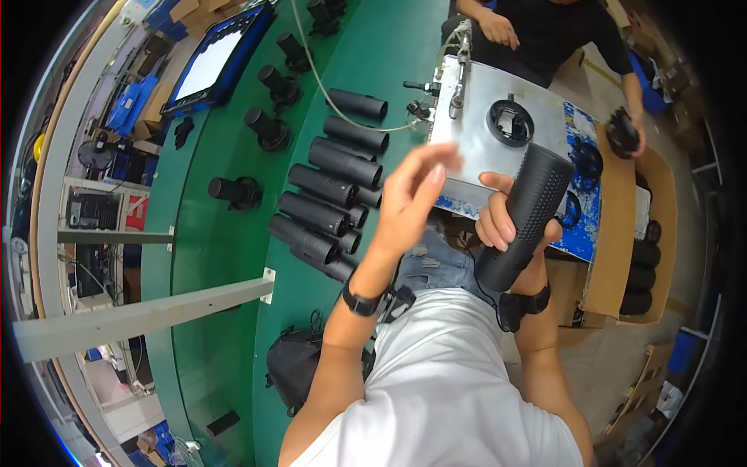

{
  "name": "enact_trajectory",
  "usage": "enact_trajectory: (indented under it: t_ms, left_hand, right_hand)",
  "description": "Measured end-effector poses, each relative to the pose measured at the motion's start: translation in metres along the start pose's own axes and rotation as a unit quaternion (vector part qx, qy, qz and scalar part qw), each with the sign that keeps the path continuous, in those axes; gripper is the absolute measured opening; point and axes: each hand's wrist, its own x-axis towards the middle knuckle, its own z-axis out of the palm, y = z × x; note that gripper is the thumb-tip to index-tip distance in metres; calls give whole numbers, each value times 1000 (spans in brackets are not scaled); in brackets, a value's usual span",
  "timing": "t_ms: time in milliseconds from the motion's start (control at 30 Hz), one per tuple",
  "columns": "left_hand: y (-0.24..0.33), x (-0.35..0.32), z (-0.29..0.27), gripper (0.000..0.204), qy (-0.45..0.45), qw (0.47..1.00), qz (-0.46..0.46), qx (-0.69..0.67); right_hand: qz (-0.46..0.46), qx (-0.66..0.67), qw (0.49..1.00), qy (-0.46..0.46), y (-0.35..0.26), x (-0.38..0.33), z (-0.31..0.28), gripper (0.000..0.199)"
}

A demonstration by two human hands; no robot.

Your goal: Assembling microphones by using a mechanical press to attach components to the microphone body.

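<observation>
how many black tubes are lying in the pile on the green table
About 9 black plastic tubes lie side by side on the green table, left of the raised left hand; lower ones overlap, so some may be hidden.

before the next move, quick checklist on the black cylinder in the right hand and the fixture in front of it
1. Grip on the black perforated cylinder: right hand is wrapped round its lower half. Ok.
2. Left hand free: raised, fingers open, holding nothing. Ok.
3. Round black socket on the grey metal fixture plate: nothing seated over it. Ok.
4. Inside of the socket clean: cannot tell.
5. Space across the fixture: another person's hand rests near the far edge, apart from the socket. Ok.
6. Supply of black tubes on the green belt: a row lies beside the left hand. Ok.
</observation>
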Motion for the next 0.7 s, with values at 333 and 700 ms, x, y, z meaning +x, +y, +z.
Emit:
enact_trajectory:
  t_ms: [333,700]
  left_hand:
    - [11,-16,36,39,-4,989,-91,-114]
    - [11,-19,50,41,-16,962,-113,-249]
  right_hand:
    - [-18,9,1000,-17,9,-6,4,102]
    - [-56,-138,988,49,16,-11,17,100]
